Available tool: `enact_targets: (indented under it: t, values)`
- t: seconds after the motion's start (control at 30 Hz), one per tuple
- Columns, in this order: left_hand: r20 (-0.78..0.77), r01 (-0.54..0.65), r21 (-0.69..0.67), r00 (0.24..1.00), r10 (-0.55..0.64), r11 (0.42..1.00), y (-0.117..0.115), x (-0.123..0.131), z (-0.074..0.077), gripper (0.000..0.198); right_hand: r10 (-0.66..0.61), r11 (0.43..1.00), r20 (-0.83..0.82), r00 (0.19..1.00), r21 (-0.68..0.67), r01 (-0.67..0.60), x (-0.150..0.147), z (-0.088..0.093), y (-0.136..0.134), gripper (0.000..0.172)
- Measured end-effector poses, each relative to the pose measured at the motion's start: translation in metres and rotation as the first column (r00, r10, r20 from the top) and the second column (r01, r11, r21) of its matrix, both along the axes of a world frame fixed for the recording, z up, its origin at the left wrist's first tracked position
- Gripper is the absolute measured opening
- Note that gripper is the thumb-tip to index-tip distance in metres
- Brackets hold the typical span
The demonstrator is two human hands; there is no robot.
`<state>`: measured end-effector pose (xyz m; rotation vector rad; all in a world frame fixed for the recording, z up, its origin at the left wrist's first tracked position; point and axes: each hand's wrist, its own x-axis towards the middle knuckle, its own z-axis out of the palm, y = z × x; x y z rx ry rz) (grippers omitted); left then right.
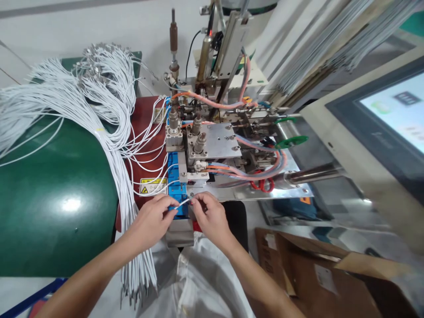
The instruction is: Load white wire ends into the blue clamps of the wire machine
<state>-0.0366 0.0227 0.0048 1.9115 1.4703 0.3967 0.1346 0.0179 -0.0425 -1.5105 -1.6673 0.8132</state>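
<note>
We hold one white cable (182, 203) between both hands, over the nearest of the blue blocks (173, 162) at the near-left corner of the pneumatic machine (218, 138). Left hand (150, 223): the grip pinches the cable between thumb and fingertips. Right hand (211, 217): the grip pinches it just beside. The cable bundle (111, 152) crosses the right edge of the green worktop (66, 238), and some lengths arc to the blocks.

Caution: uneven tension between pinches may kink the cable; a slack pinch may drop it. Arcing lengths may snag our left hand. Machine motion may trap fingertips.
</note>
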Motion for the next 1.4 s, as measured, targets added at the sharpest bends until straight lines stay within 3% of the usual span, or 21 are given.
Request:
enact_targets:
  t: [0.13, 0.37, 0.6, 0.83, 0.97, 1.07, 1.23, 1.4]
  values:
    - [-0.085, 0.05, 0.105, 0.996, -0.042, 0.993, 0.007, -0.004, -0.005, 0.019, 0.02, 1.0, 0.052, 0.998, -0.009, -0.02, -0.001, -0.004, 0.003, 0.016]
    - [-0.2, 0.062, 0.101, 0.979, -0.041, 0.993, 0.012, 0.001, -0.009, 0.023, 0.087, 0.98, -0.006, 0.996, -0.177, -0.087, 0.003, -0.003, 0.012, 0.014]
    - [-0.272, 0.109, 0.095, 0.959, -0.08, 0.989, 0.011, 0.003, -0.01, 0.024, 0.199, 0.974, -0.005, 0.98, -0.113, -0.198, 0.008, -0.01, 0.017, 0.024]
    - [-0.365, 0.121, 0.115, 0.928, -0.071, 0.986, 0.007, 0.006, -0.007, 0.023, 0.005, 1.0, 0.004, 1.0, -0.001, -0.005, -0.011, -0.027, 0.012, 0.033]
    - [-0.459, 0.17, 0.203, 0.887, -0.06, 0.964, 0.001, 0.005, -0.006, 0.022, 0.009, 0.999, -0.03, 1.0, -0.035, -0.01, -0.012, -0.031, 0.011, 0.034]
    - [-0.43, 0.215, 0.25, 0.898, -0.09, 0.944, 0.0, 0.001, -0.011, 0.023, -0.016, 0.996, -0.069, 0.997, -0.091, 0.01, -0.006, -0.029, 0.014, 0.035]
    - [-0.405, 0.303, 0.353, 0.902, -0.148, 0.885, -0.003, -0.014, -0.021, 0.036, -0.215, 0.976, -0.232, 0.949, -0.082, 0.201, 0.007, -0.02, 0.017, 0.037]
    - [-0.409, 0.437, 0.342, 0.866, -0.286, 0.832, -0.019, -0.035, -0.005, 0.03, -0.237, 0.971, -0.357, 0.903, -0.117, 0.209, 0.019, -0.014, 0.012, 0.04]
